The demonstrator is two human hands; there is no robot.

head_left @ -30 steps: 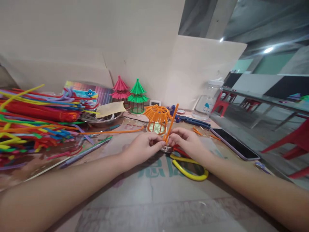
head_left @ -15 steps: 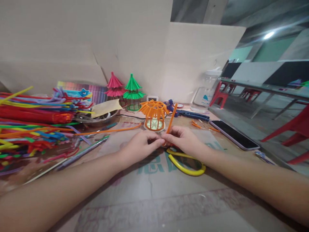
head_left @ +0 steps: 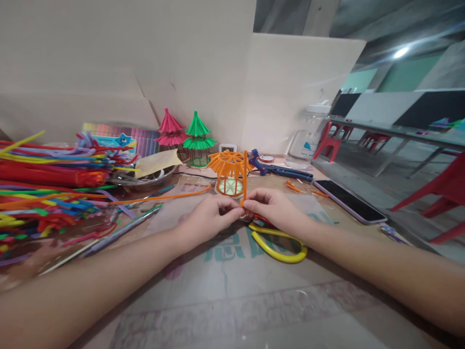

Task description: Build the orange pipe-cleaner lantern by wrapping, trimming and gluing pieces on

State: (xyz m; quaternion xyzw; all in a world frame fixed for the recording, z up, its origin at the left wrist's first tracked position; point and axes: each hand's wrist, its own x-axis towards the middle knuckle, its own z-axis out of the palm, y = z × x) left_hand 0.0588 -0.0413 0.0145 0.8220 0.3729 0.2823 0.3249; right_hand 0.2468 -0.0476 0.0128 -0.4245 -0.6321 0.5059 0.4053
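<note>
Between the fingertips of both hands stands an orange pipe cleaner, nearly upright. My left hand pinches near its lower end, thumb and forefinger together. My right hand is closed on the same piece from the other side. Just behind the fingers is a small orange pavilion made of pipe cleaners, with a spoked roof, thin posts and a pale base. Scissors with yellow handles lie beneath my right hand, their blades mostly hidden by it.
Bundles of coloured pipe cleaners fill the left. Pink and green pavilions stand behind. A blue glue gun, pliers-like dark tool, water bottle and phone lie toward the back and right.
The orange pipe cleaner has swung from a rightward tilt to nearly upright. Both hands stay together in about the same place, and the view has shifted slightly.
</note>
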